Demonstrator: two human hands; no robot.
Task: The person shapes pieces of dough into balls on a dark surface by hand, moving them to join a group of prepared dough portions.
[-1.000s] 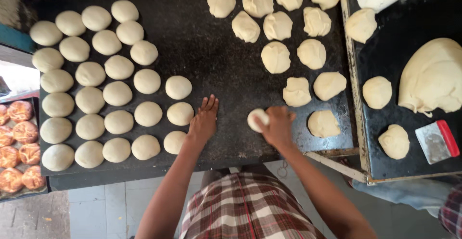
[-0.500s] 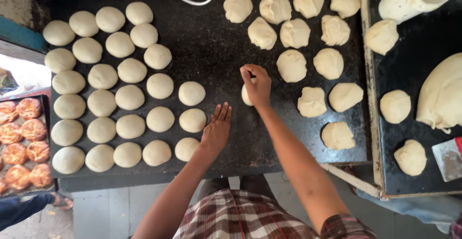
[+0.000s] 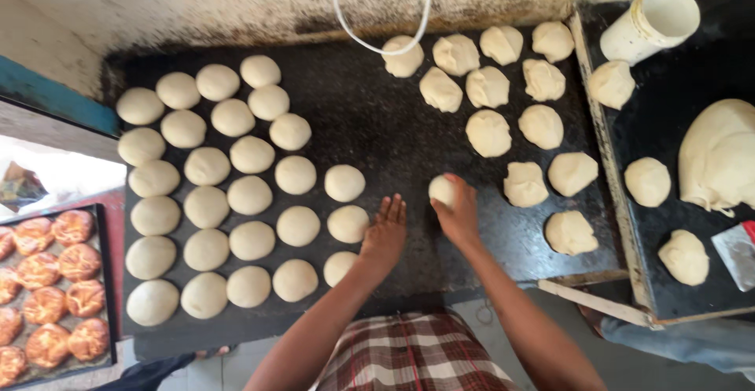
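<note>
My right hand (image 3: 458, 210) cups a small dough ball (image 3: 441, 189) against the black work surface (image 3: 393, 135). My left hand (image 3: 384, 234) lies flat, fingers apart, on that surface just left of it, beside the nearest smooth rounded dough balls (image 3: 348, 223). Several rows of such rounded balls (image 3: 228, 194) fill the left part of the surface. Rough cut dough pieces (image 3: 489, 133) lie in a group at the upper right.
A second black tray (image 3: 676, 123) on the right carries a white plastic cup (image 3: 651, 23), dough lumps, a large dough mass (image 3: 720, 155) and a scraper (image 3: 738, 251). Baked browned buns sit on a tray (image 3: 47, 289) at lower left. A white cable (image 3: 377, 13) hangs from the wall.
My right hand has come back toward me with the dough ball, after reaching further up the surface. The left hand has stayed flat beside the rounded balls. The camera has shifted.
</note>
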